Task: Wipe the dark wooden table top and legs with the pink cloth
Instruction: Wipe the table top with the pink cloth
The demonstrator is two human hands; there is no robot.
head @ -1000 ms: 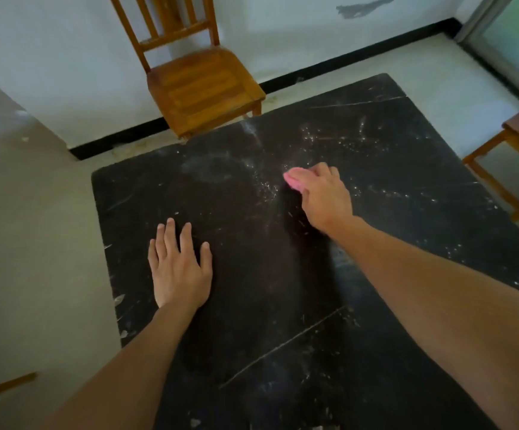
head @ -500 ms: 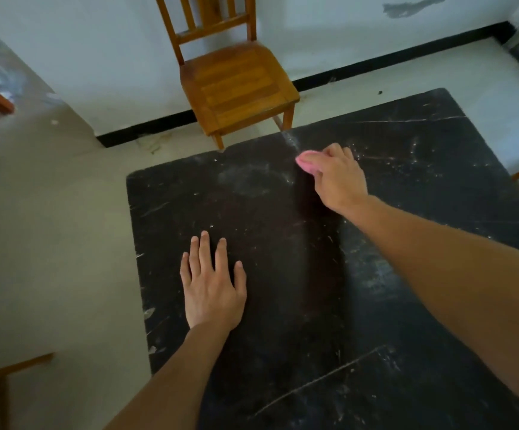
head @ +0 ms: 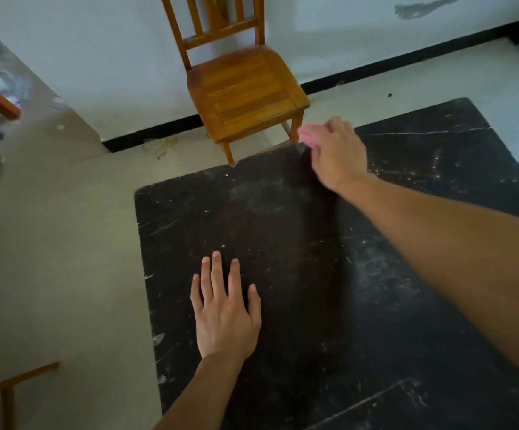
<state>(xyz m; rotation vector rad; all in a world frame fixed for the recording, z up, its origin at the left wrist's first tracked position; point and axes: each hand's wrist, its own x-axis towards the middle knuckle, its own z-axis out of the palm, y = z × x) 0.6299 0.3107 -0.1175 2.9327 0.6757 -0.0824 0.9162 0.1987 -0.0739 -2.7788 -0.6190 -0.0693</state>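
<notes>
The pink cloth (head: pixel 309 136) sits bunched under my right hand (head: pixel 337 153), fingers curled over it at the far edge of the dark wooden table (head: pixel 376 305). My left hand (head: pixel 224 315) lies flat, fingers straight, well apart, nearer me. A wooden chair (head: pixel 242 91) stands just beyond.

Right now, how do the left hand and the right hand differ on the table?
The left hand lies flat with straight fingers and holds nothing; the right hand is curled round the pink cloth. The left hand is near the left edge of the table, close to the person; the right hand is at its far edge. Both are bare.
</notes>
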